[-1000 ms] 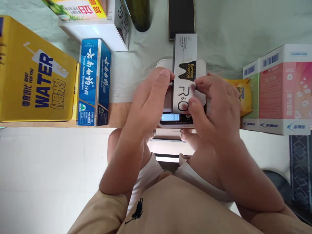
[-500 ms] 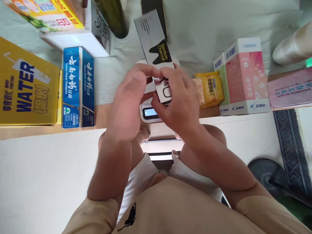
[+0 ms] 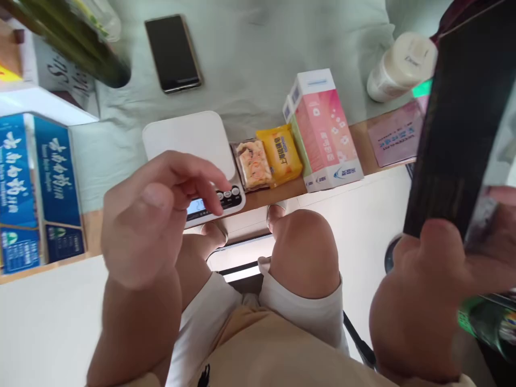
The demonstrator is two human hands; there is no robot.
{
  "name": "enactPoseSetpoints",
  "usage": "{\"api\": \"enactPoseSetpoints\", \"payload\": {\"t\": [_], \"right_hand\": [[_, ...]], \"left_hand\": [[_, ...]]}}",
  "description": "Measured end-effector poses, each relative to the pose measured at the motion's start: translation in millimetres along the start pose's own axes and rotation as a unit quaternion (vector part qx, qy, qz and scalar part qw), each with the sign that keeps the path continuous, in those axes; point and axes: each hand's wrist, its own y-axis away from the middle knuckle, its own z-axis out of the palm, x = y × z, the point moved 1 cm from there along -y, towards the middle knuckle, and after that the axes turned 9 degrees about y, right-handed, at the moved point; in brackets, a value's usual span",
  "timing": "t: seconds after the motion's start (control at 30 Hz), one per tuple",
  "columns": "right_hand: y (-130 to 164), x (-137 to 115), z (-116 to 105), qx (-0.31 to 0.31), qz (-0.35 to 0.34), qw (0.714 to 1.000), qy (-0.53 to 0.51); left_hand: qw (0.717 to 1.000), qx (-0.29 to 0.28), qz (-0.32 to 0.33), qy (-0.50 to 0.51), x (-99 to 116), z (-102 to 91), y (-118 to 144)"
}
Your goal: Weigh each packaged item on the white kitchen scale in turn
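My left hand (image 3: 149,215) hovers over the front of a white kitchen scale (image 3: 183,131), palm down, its fingers loosely bent and apart with nothing in them. They partly cover the scale's lit display and round buttons, and I cannot tell whether a fingertip touches one. Over at the right, my right hand (image 3: 447,274) grips the lower end of a long, dark, narrow box (image 3: 455,129). The box is raised close to the camera, and its upper end runs out of view. Beside the scale lie a wrapped nougat-like snack (image 3: 253,164) and a yellow packet (image 3: 281,155).
A phone (image 3: 173,52) lies behind the scale. Blue toothpaste boxes (image 3: 58,177) and a dark green bottle (image 3: 76,45) stand at the left. Toward the right are a pink carton (image 3: 324,129), a white-capped jar (image 3: 399,67) and a flat pink box (image 3: 395,134).
Both hands were together on the narrow Bamboo Charcoal box. The left has let go and come lower over the scale; the right has swung far right with the box. The view has shifted right.
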Motion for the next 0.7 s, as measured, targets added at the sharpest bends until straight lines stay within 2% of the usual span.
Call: {"api": "enactPoseSetpoints", "payload": {"t": [0.03, 0.1, 0.23, 0.4, 0.57, 0.7], "right_hand": [[-6.7, 4.7, 3.5, 0.009, -0.046, 0.999, -0.012], [-16.2, 12.0, 12.0, -0.021, -0.122, 0.992, -0.009], [-17.5, 32.4, 19.4, -0.128, -0.124, 0.983, 0.050], [-4.2, 63.8, 26.8, -0.225, -0.126, 0.957, 0.132], [-3.5, 79.0, 43.7, -0.275, -0.167, 0.938, 0.132], [-7.7, 88.7, 44.1, -0.344, -0.199, 0.912, 0.103]], "left_hand": [[1.000, 0.005, 0.000, -0.004, -2.3, 0.3, -0.9], [1.000, 0.014, -0.005, -0.019, -5.8, -0.5, -3.4], [0.997, -0.001, -0.056, -0.057, -12.0, -4.0, -8.7], [0.999, 0.024, -0.015, -0.044, -20.9, -3.9, -11.4], [0.998, 0.044, -0.020, -0.042, -24.9, -2.7, -10.5], [0.997, 0.044, -0.036, -0.055, -25.1, -6.1, -10.6]]}}
